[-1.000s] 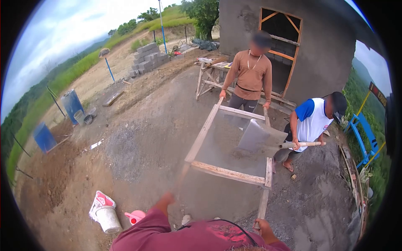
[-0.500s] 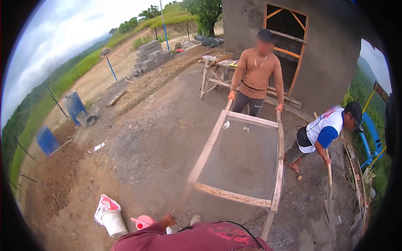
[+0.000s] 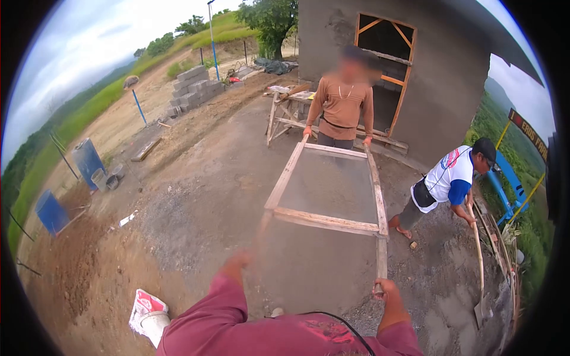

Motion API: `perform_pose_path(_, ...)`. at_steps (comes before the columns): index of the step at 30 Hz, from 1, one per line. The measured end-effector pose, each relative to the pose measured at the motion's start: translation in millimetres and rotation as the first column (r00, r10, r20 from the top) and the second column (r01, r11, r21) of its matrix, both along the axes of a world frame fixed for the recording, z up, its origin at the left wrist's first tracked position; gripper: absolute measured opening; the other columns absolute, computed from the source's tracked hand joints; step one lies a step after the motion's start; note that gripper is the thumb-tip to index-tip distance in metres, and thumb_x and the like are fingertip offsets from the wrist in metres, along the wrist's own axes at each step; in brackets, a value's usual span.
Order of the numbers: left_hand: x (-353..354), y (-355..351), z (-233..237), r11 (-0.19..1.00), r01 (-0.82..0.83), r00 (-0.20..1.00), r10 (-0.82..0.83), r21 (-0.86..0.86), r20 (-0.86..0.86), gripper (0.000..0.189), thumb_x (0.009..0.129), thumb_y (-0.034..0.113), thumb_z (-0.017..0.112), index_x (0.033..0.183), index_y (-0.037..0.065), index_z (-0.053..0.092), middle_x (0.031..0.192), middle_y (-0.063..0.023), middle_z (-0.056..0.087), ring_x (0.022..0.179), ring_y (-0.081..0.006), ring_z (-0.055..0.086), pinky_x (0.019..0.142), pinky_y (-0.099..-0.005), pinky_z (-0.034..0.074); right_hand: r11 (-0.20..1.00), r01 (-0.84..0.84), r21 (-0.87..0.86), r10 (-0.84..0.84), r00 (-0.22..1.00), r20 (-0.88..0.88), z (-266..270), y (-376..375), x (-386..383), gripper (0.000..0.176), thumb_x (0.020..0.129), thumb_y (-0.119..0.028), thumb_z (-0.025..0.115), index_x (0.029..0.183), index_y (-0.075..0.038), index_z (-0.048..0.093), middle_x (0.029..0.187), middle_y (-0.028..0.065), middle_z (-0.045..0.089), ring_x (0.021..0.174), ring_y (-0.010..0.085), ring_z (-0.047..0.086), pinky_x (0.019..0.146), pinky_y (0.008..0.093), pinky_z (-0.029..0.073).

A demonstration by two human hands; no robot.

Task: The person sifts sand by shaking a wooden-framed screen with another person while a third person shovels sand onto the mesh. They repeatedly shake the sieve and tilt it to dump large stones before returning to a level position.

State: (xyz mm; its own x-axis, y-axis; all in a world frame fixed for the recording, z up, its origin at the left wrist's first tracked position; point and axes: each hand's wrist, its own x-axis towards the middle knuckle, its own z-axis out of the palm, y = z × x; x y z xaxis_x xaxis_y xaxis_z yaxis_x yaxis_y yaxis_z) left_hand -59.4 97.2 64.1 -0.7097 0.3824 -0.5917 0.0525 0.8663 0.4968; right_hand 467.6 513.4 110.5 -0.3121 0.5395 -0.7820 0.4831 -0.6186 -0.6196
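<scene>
**Head view.** We find the sieve frame (image 3: 332,190) held off the ground between two people, near level, with a thin layer of grey sand on its mesh. Our right hand (image 3: 385,291) is closed around the end of the frame's right rail, which projects past the near crossbar as a handle. Our left hand (image 3: 240,261) is at the end of the left rail, but blur hides the fingers and we cannot tell whether it grips. At the frame's far end a co-worker in a brown shirt (image 3: 341,104) holds both rail ends.

We judge the frame stiff, rough-sawn and fairly heavy, more so with sand on it. The mesh is the weak part and is no place to hold. The projecting rail ends are the sound holds, taken together so the frame does not twist.

Right of the frame, a person in a white and blue shirt (image 3: 448,178) stands close with a shovel (image 3: 478,255), its blade on the ground. A trestle table (image 3: 285,110) stands beyond the frame's far end. A white bucket (image 3: 155,325) sits left of the near end, and blue barrels (image 3: 87,159) stand well to the left.
</scene>
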Motion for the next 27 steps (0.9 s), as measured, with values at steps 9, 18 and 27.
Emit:
perform_pose_path(9,43,-58,-61,0.972,-0.227,0.952,0.208,0.063,0.225,0.012,0.073,0.009,0.066,0.064,0.001,0.065,0.058,-0.011,0.062,0.049,-0.0212,0.06,0.047,-0.0362,0.048,0.999,-0.028,-0.028,0.03,0.996,0.079,-27,-56,26,0.022,0.076,-0.018,0.066,0.094,-0.007,0.06,0.072,0.0079,0.063,0.061,0.0221,0.064,0.056,0.0401,0.052)
perform_pose_path(18,195,-184,46,0.979,-0.046,0.98,0.082,-0.201,0.179,0.021,0.07,0.025,0.067,0.062,0.006,0.068,0.059,-0.0065,0.065,0.055,-0.0184,0.063,0.053,-0.0358,0.051,0.93,-0.322,0.178,0.208,0.859,0.468,-138,-177,145,0.02,0.073,-0.017,0.068,0.083,0.0,0.064,0.071,0.0132,0.065,0.058,0.0273,0.065,0.049,0.0419,0.052)
perform_pose_path(27,0,-14,-24,0.975,-0.211,0.977,0.208,0.064,0.054,0.011,0.065,0.01,0.064,0.056,0.004,0.06,0.054,-0.0092,0.058,0.044,-0.0199,0.054,0.044,-0.0347,0.042,0.997,-0.082,-0.011,0.082,0.996,0.037,16,-16,-18,0.014,0.076,-0.02,0.062,0.084,-0.009,0.06,0.069,0.0062,0.062,0.06,0.0202,0.062,0.055,0.0366,0.052)
